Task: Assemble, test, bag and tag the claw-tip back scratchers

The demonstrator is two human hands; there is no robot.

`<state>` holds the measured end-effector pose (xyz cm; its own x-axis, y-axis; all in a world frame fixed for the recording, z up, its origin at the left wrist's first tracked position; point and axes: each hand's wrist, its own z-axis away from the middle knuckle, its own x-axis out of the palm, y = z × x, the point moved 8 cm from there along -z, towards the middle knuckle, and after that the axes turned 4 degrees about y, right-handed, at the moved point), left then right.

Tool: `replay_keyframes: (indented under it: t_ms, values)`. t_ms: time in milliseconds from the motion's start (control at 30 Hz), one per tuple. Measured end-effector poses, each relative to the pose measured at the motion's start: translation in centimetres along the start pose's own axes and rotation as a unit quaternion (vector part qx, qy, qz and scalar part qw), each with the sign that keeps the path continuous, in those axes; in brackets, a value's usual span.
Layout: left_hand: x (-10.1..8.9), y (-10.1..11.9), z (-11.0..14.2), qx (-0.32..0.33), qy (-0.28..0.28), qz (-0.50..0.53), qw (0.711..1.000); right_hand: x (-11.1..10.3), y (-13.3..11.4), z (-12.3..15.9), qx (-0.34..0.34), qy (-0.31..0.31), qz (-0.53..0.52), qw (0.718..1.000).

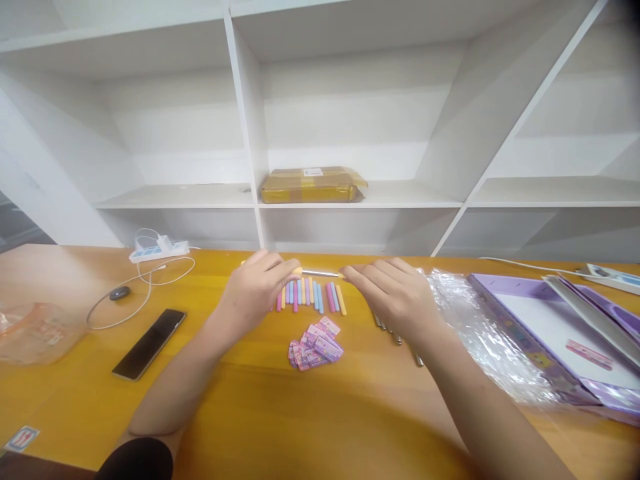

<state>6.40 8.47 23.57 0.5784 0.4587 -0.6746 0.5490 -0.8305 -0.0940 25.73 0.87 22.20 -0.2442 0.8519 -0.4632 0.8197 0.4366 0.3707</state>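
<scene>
My left hand is closed with thumb and fingers pinched on the yellow left end of a slim, pen-like stick. A silver metal middle part of the stick shows between my hands. Its yellowish right tip is pinched by my right hand. Beneath the stick, several pink, yellow, blue and purple sticks lie side by side on the table. Small pink and purple printed cards are piled nearer to me. Several silver metal pieces lie partly hidden under my right wrist.
Clear plastic wrapping and a purple box lie on the right. A black phone, white cable, power strip and transparent container are on the left. A taped parcel sits on the shelf behind.
</scene>
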Motion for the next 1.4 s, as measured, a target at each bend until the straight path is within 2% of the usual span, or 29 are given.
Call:
replay_keyframes:
  t_ms: [100, 267, 367, 600, 733, 900, 1200, 1300, 1400]
  values:
    - [-0.3, 0.2, -0.2, 0.002, 0.01, -0.011, 1.0, 0.2, 0.2, 0.0, 0.015, -0.005, -0.009, 1.0]
    - [-0.8, 0.9, -0.5, 0.023, 0.049, -0.044, 0.998, 1.2, 0.5, 0.1, 0.053, -0.062, -0.029, 0.996]
    - [-0.9, 1.0, -0.5, 0.034, 0.064, -0.057, 0.996, 1.2, 0.5, 0.1, 0.053, -0.08, -0.023, 0.995]
    - [-0.6, 0.1, -0.6, 0.03, 0.056, -0.052, 0.997, 0.8, 0.3, -0.2, 0.052, -0.013, 0.019, 0.998]
    - [-0.5, -0.3, -0.6, 0.023, 0.042, -0.029, 0.998, 0.4, -0.2, -0.4, 0.021, 0.024, 0.069, 0.997]
    - [-0.2, -0.9, -0.6, 0.012, 0.043, -0.019, 0.999, 0.4, 0.1, -0.2, 0.004, 0.033, 0.101, 0.994]
    - [3.0, -4.9, -1.4, -0.009, 0.009, 0.028, 1.0, 1.1, 2.2, 0.5, 0.009, 0.011, 0.117, 0.993]
    - [3.0, -7.4, -1.6, -0.015, 0.017, 0.014, 1.0, 1.3, 4.5, 1.6, 0.012, -0.002, 0.074, 0.997]
    - [1.6, -11.7, -0.8, -0.03, 0.037, -0.011, 0.999, 0.1, 8.5, 3.8, 0.024, 0.0, 0.036, 0.999]
